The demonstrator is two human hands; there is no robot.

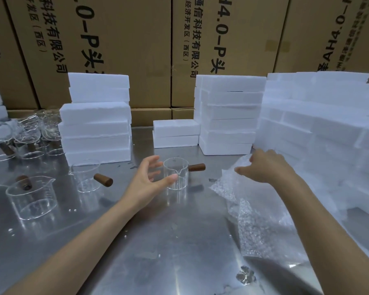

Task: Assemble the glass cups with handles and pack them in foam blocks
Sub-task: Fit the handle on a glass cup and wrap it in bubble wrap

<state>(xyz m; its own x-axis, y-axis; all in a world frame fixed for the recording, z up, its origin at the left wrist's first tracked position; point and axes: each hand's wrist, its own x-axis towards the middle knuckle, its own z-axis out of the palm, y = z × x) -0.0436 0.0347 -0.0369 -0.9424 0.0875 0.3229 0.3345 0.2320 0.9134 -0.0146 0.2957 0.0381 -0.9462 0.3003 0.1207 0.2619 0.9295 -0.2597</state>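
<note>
A glass cup (176, 176) with a brown wooden handle (197, 167) stands upright on the steel table (158, 241). My left hand (149, 177) is spread around its left side, fingers relaxed, thumb tip at the cup's front; contact is unclear. My right hand (264, 167) pinches a sheet of bubble wrap (243, 201) lying to the cup's right. Two more handled glass cups (86, 175) (33, 196) stand at the left.
Stacks of white foam blocks stand behind the cups (96, 128), at centre (176, 134), centre right (230, 116) and far right (328, 135). Several more glass cups (30, 135) crowd the far left. Cardboard cartons (119, 39) form the back wall.
</note>
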